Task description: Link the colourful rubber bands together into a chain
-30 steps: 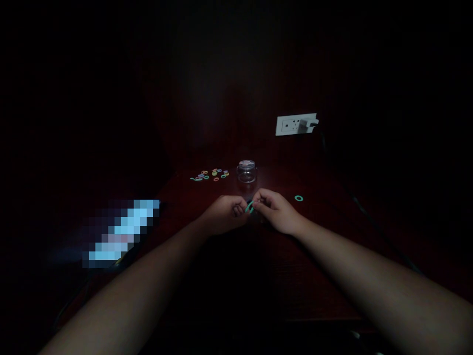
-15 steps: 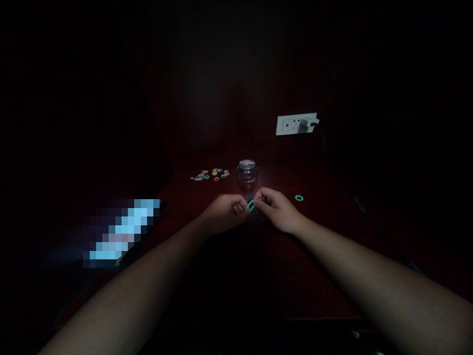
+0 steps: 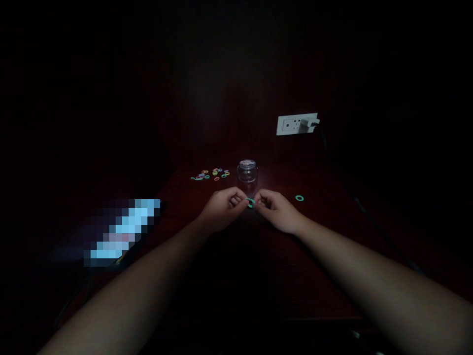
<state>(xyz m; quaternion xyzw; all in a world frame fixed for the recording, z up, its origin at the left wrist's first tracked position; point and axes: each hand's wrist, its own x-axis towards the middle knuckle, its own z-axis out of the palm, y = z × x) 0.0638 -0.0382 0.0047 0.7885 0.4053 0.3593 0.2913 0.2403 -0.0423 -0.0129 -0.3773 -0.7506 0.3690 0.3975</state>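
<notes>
Between my two hands is a small green hair tie [image 3: 250, 202], a ring with its hole showing. My left hand [image 3: 227, 206] pinches its left side with thumb and fingertips, the other fingers curled. On the opposite side, my right hand [image 3: 273, 208] pinches the edge in the same way. Just behind the hands stands a clear jar [image 3: 247, 173] with a lid on; its lower part is dim. A second green hair tie [image 3: 299, 198] lies flat on the dark red table to the right of my right hand.
Several coloured hair ties [image 3: 215, 173] lie scattered left of the jar. A lit, pixelated screen [image 3: 125, 231] is at the left. On the back wall, a white socket [image 3: 291, 124] holds a plug, with a dark cable [image 3: 364, 209] running down the right side. The surroundings are very dark.
My left hand has shifted slightly up. The hair tie, seen before as a narrow slanted loop, now shows as a rounder ring. My right hand has barely moved.
</notes>
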